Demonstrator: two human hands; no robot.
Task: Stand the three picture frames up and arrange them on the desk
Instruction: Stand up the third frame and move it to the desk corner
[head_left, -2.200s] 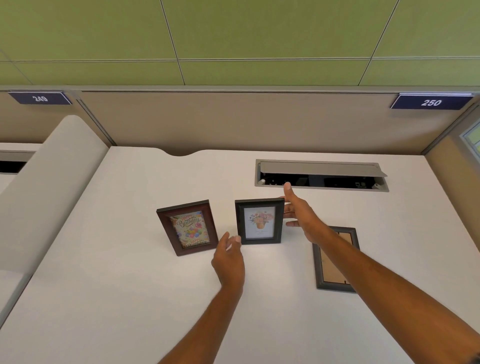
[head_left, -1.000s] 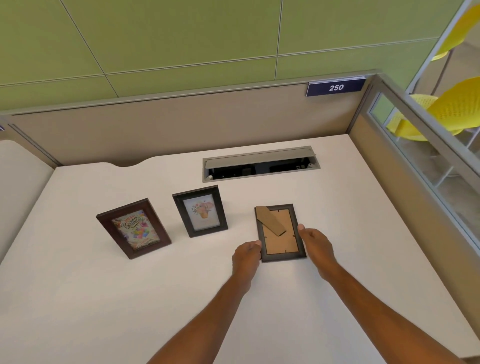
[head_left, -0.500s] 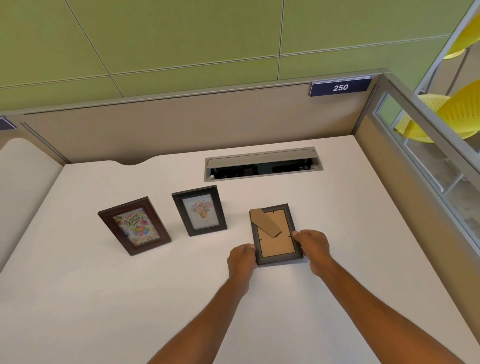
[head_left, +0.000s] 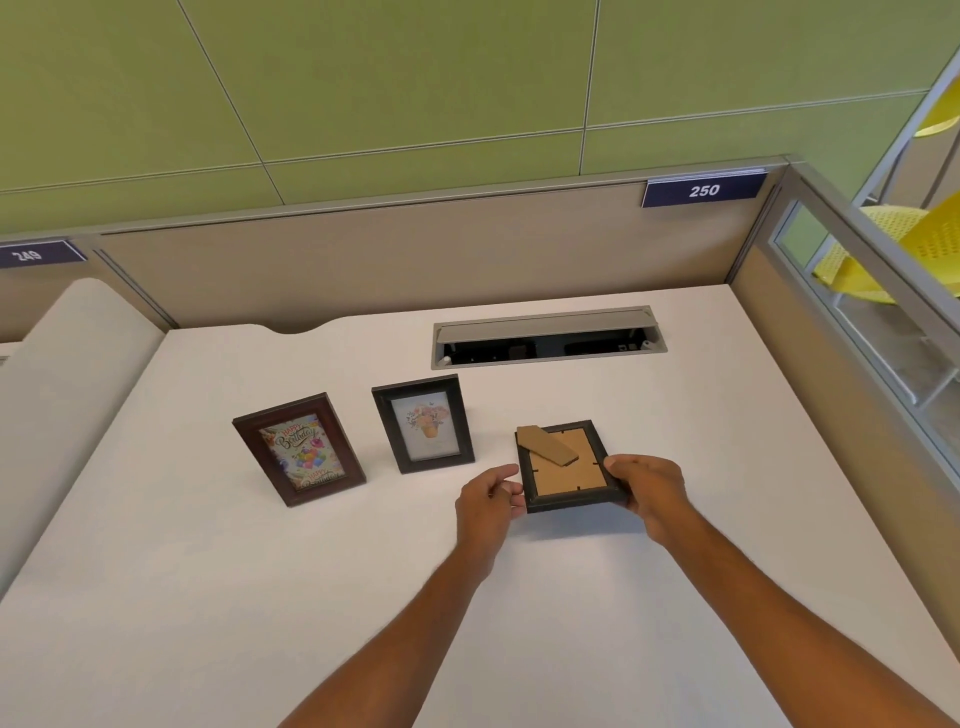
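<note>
Both hands, left (head_left: 488, 501) and right (head_left: 652, 491), pinched third frame (head_left: 566, 470) face-down, mid-bench (head_left: 156, 597). Swing out easel (head_left: 545, 447) before standing it beside floral frame (head_left: 423, 423).

Both arms come in from the bottom edge, bare forearms angled up toward the middle. Left hand (head_left: 488, 499) sits around 7 o'clock from center, palm facing right, fingers curled with the tips pressing the near-left corner of the frame (head_left: 566, 467) it's gripping. Right hand (head_left: 649, 491) is at about 4 o'clock, thumb on top and fingers wrapped under the near-right corner. So 2 hands, 1 on each side, wrists pretty straight.
</note>
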